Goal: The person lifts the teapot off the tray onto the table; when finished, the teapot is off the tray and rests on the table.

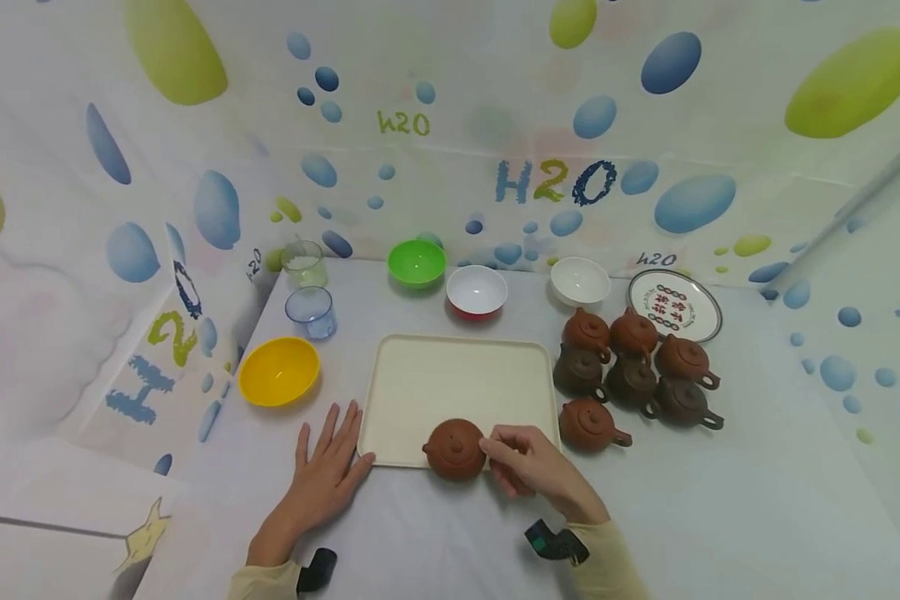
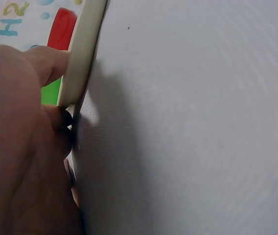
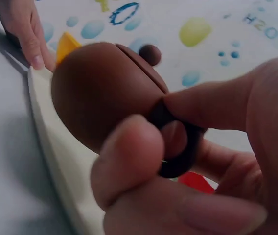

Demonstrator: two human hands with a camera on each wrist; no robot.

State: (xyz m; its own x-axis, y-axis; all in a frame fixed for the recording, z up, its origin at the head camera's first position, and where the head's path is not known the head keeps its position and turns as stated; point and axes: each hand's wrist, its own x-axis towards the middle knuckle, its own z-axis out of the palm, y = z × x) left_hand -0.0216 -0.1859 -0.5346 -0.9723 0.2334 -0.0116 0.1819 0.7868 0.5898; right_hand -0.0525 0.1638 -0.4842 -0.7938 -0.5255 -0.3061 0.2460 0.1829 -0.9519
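Note:
My right hand (image 1: 528,468) grips a reddish-brown clay teapot (image 1: 455,451) by its handle (image 3: 190,154), with a finger through the loop and the thumb on top. In the head view the teapot overlaps the front edge of a cream rectangular tray (image 1: 461,375), spout pointing left. The right wrist view shows its round body and lid knob (image 3: 150,55) close up. Flat on the white cloth beside the tray's front left corner lies my left hand (image 1: 328,471), fingers straight and spread, its thumb touching the tray's rim (image 2: 84,54).
Several brown and dark clay teapots (image 1: 633,379) crowd the tray's right side, before a round white plate (image 1: 675,306). Behind the tray stand a green bowl (image 1: 417,265), a red-and-white bowl (image 1: 477,291) and a white bowl (image 1: 580,282). A yellow bowl (image 1: 279,372) and two glasses (image 1: 311,312) are at left.

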